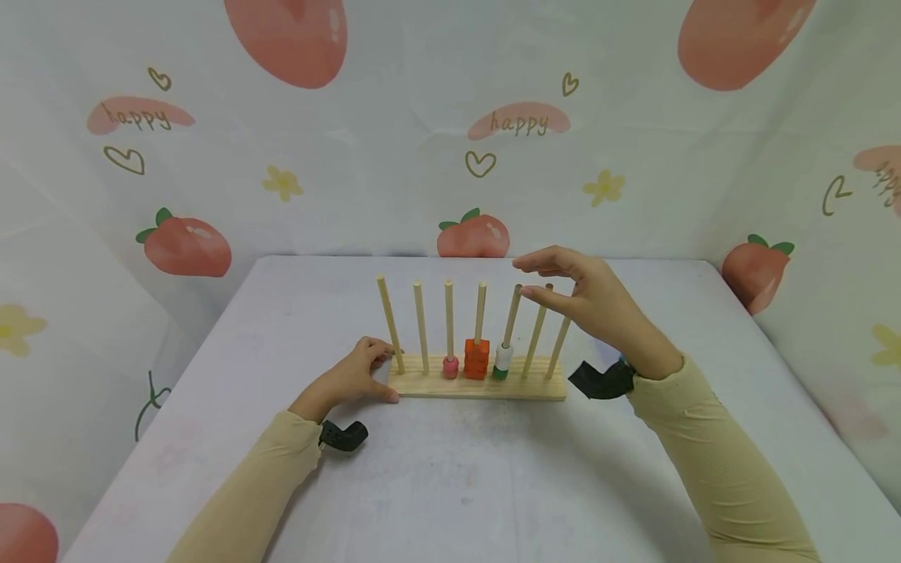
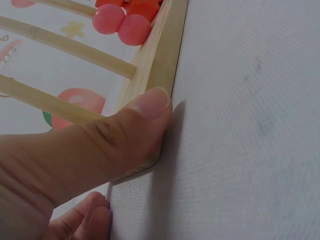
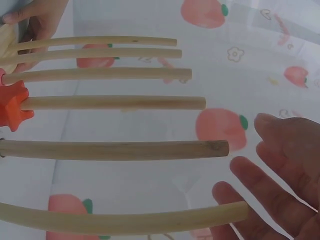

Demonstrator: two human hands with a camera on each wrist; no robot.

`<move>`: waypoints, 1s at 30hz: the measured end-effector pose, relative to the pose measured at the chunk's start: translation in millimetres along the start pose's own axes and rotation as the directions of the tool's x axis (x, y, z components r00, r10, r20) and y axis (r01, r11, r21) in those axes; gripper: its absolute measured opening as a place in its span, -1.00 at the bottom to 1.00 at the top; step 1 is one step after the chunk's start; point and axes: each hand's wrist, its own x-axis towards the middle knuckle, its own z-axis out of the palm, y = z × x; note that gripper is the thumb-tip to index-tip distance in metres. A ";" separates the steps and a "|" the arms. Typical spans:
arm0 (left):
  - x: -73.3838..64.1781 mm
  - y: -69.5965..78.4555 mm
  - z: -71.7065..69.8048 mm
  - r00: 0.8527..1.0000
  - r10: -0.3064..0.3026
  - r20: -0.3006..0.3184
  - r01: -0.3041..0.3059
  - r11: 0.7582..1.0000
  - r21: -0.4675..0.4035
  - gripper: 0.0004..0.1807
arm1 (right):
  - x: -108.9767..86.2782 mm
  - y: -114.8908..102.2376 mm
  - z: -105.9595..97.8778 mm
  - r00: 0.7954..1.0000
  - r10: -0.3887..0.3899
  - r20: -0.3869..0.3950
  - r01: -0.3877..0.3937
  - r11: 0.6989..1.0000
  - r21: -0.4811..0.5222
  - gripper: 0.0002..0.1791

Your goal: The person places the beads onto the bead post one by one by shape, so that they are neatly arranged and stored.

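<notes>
A wooden peg board (image 1: 479,389) with several upright pegs stands on the table. Its left end is held by my left hand (image 1: 345,374), the thumb (image 2: 127,127) against the front edge and fingers round the end. On the middle pegs sit a pink beaded piece (image 1: 450,367), an orange-red knobbed piece (image 1: 476,360) and a white piece with green below it (image 1: 503,361). My right hand (image 1: 594,297) is up by the tops of the right-hand pegs, its thumb and fingers spread apart around nothing. In the right wrist view its fingertips are close to a peg end (image 3: 220,148).
White cloth covers the table (image 1: 450,485). Behind it hangs a backdrop (image 1: 394,156) printed with fruit, hearts and flowers. A black strap end hangs from each wrist, the right one (image 1: 601,381) close to the board's right end.
</notes>
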 end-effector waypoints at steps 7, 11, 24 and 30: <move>-0.1 -0.1 0.1 1.000 0.009 -0.002 -0.009 1.000 -0.001 -0.13 | -9.4 8.6 -3.3 0.987 -0.054 -0.149 0.060 0.998 0.035 -0.65; -0.4 0.4 -0.1 1.000 0.008 -0.003 -0.008 1.000 -0.006 -0.14 | -16.8 14.1 -6.4 0.974 -0.074 -0.214 0.091 0.993 0.071 -0.62; -0.7 0.9 0.2 1.000 -0.005 0.001 0.005 1.000 0.002 -0.11 | -52.4 37.8 -5.8 0.935 -0.030 -0.354 0.095 0.981 0.168 -0.35; -1.1 1.5 0.1 1.000 -0.006 -0.003 0.006 1.000 0.004 -0.13 | -74.0 60.5 1.9 0.955 0.065 -0.291 -0.034 0.993 0.111 -0.31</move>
